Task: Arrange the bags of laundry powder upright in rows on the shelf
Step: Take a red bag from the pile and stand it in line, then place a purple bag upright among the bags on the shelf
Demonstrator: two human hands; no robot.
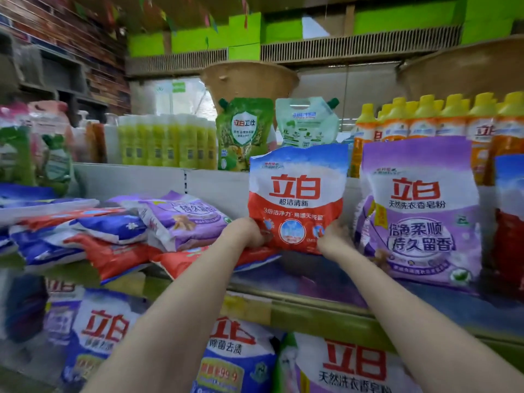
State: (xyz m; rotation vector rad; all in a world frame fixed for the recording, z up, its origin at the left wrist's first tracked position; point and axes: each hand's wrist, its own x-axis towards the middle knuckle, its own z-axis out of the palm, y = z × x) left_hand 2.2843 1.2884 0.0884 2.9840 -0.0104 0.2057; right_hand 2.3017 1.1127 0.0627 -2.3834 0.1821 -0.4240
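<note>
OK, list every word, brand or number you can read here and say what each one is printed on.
"立白 超洁清新", "3倍洁净力": red and white bag held upright by left hand and right hand.
"立白 天然洗衣香皂粉", "倍净柔顺 持久留香": upright purple bag.
"立白卫仕": green pouch.
"持久留香": flat purple bag.
"除菌去渍", "99.9": blue bag on the lower shelf.
Pale pouch and orange bottles: print too blurred.

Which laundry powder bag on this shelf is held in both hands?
The red-and-white bag, upright at centre, gripped at its bottom corners by the left hand and right hand; the purple bag stands untouched.
</note>
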